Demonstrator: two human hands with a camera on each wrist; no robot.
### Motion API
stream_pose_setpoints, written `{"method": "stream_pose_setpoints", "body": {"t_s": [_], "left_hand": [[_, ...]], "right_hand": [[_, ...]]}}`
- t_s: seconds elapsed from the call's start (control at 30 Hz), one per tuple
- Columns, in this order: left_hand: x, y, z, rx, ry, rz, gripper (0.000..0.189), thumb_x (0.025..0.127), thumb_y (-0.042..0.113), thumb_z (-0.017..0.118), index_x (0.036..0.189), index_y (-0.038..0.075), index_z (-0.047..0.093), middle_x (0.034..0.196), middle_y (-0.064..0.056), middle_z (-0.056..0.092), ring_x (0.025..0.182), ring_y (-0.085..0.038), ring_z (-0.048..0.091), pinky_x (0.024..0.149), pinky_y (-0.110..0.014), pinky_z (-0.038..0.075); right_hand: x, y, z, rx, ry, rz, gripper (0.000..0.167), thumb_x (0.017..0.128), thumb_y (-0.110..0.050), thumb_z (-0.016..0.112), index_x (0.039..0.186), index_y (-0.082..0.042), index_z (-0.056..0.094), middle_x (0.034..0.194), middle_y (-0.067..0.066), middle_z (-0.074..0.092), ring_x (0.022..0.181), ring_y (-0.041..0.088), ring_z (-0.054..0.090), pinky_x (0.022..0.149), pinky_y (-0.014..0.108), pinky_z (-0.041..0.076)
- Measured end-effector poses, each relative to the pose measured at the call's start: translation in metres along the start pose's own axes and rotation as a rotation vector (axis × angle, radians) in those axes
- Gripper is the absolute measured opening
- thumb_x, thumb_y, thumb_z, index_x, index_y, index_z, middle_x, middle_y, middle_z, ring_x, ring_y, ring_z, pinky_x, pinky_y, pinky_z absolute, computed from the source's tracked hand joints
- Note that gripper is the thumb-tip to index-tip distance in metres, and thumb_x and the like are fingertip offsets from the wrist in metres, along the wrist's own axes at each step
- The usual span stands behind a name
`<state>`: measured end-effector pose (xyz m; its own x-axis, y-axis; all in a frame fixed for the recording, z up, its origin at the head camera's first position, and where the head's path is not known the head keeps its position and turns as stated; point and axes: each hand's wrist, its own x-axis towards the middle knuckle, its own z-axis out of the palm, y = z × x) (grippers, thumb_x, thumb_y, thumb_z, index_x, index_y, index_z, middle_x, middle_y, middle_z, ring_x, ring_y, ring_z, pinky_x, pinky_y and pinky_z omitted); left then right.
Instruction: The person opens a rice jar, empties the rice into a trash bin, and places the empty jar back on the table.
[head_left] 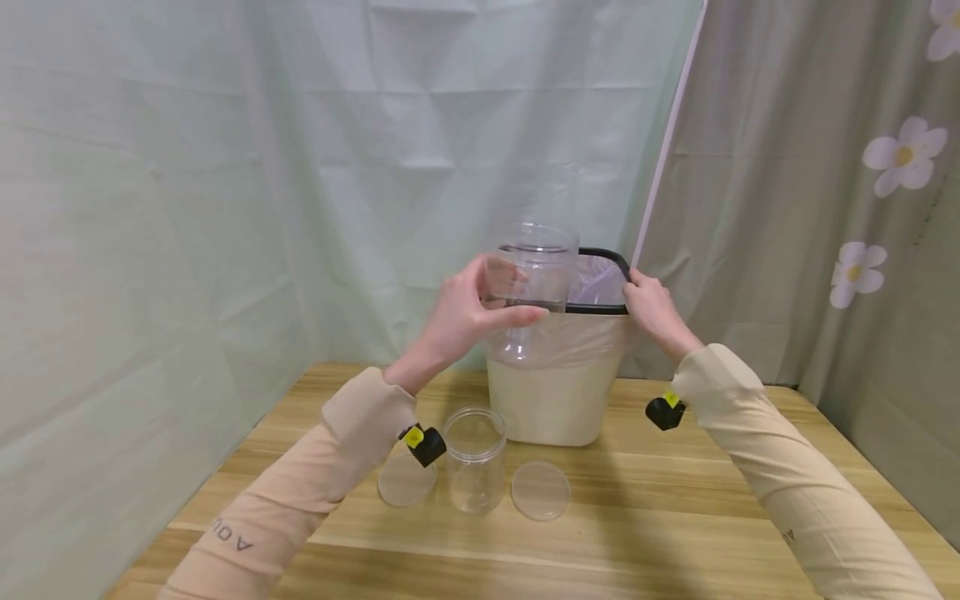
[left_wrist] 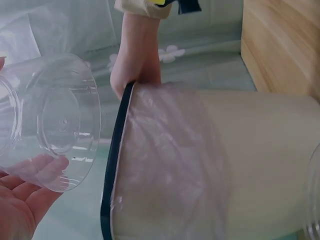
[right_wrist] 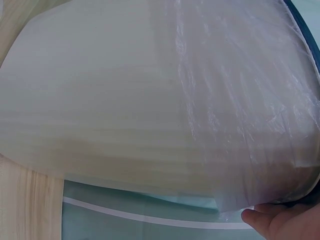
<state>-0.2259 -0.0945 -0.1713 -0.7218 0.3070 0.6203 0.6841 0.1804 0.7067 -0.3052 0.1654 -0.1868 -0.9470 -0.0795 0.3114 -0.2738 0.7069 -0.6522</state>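
Observation:
My left hand (head_left: 471, 310) holds a clear plastic jar (head_left: 543, 275), fingers and thumb around its side. In the head view the jar overlaps the black rim of a cream trash bin (head_left: 551, 408); in the left wrist view the jar (left_wrist: 65, 120) is apart from that rim (left_wrist: 114, 165). A thin translucent bag (head_left: 598, 282) lines the bin and folds down over its outside. On the bin's right side my right hand (head_left: 652, 307) grips the rim, its thumb near the bag's edge (right_wrist: 235, 195) in the right wrist view.
A second clear jar (head_left: 476, 479), uncovered, stands upright on the wooden table (head_left: 675, 517) in front of the bin. Two round clear lids lie flat beside it, a left lid (head_left: 407, 483) and a right lid (head_left: 542, 492). Curtains (head_left: 450, 125) hang behind and at both sides.

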Motion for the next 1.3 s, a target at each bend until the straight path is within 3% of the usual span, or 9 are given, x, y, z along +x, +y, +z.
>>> {"method": "stream_pose_setpoints", "body": {"t_s": [0.1,0.3,0.53,0.77,1.0,1.17,1.3], "left_hand": [[-0.004,-0.002,0.005,-0.008,-0.011,-0.009,0.056,0.069,0.024,0.078,0.113,0.007,0.049,0.106,-0.003,0.059,0.090,-0.014,0.059,0.074,-0.030,0.048],[-0.011,-0.007,0.012,-0.020,-0.005,-0.013,0.061,0.068,0.023,0.080,0.117,0.008,0.047,0.106,-0.001,0.059,0.093,-0.014,0.058,0.077,-0.030,0.047],[-0.021,-0.007,0.021,-0.027,-0.021,-0.045,0.062,0.067,0.021,0.080,0.117,0.008,0.046,0.109,-0.003,0.058,0.097,-0.016,0.055,0.080,-0.032,0.044],[-0.028,-0.018,0.036,-0.046,-0.044,-0.066,0.063,0.064,0.021,0.083,0.114,0.010,0.046,0.105,-0.003,0.057,0.096,-0.014,0.055,0.081,-0.030,0.044],[-0.034,-0.027,0.050,-0.041,-0.063,-0.071,0.080,0.061,0.020,0.085,0.126,0.009,0.039,0.113,-0.001,0.054,0.101,-0.013,0.051,0.085,-0.032,0.041],[-0.041,-0.034,0.061,0.035,-0.068,-0.091,0.075,0.059,0.025,0.085,0.118,0.009,0.042,0.107,0.001,0.055,0.098,-0.012,0.050,0.085,-0.032,0.039],[-0.046,-0.040,0.072,0.004,-0.077,-0.134,0.071,0.059,0.026,0.085,0.113,0.012,0.042,0.104,0.001,0.054,0.097,-0.013,0.049,0.084,-0.034,0.039]], "right_hand": [[0.001,0.001,-0.001,-0.042,0.021,-0.011,0.048,0.091,-0.011,0.026,0.137,0.005,0.029,0.135,0.026,0.030,0.123,0.041,0.026,0.097,0.050,0.023],[-0.001,0.002,-0.005,-0.025,0.003,0.021,0.050,0.092,-0.013,0.025,0.140,0.002,0.020,0.139,0.023,0.023,0.126,0.038,0.020,0.100,0.047,0.018],[-0.003,0.002,-0.007,-0.011,-0.008,0.026,0.050,0.094,-0.014,0.025,0.141,0.002,0.019,0.140,0.024,0.023,0.127,0.038,0.019,0.100,0.048,0.018],[-0.004,0.003,-0.006,0.009,-0.020,0.027,0.050,0.094,-0.014,0.025,0.141,0.002,0.017,0.141,0.023,0.019,0.128,0.036,0.017,0.101,0.047,0.016],[-0.002,0.004,-0.005,0.016,-0.013,0.023,0.051,0.094,-0.015,0.026,0.140,0.003,0.017,0.141,0.022,0.020,0.128,0.036,0.017,0.101,0.046,0.016],[0.000,0.004,-0.005,-0.014,-0.025,0.017,0.051,0.094,-0.016,0.027,0.140,0.003,0.018,0.141,0.022,0.021,0.128,0.036,0.018,0.101,0.045,0.016],[0.000,0.004,-0.006,-0.024,-0.037,0.008,0.051,0.094,-0.017,0.027,0.140,0.003,0.018,0.141,0.022,0.021,0.128,0.037,0.017,0.101,0.045,0.015]]}}
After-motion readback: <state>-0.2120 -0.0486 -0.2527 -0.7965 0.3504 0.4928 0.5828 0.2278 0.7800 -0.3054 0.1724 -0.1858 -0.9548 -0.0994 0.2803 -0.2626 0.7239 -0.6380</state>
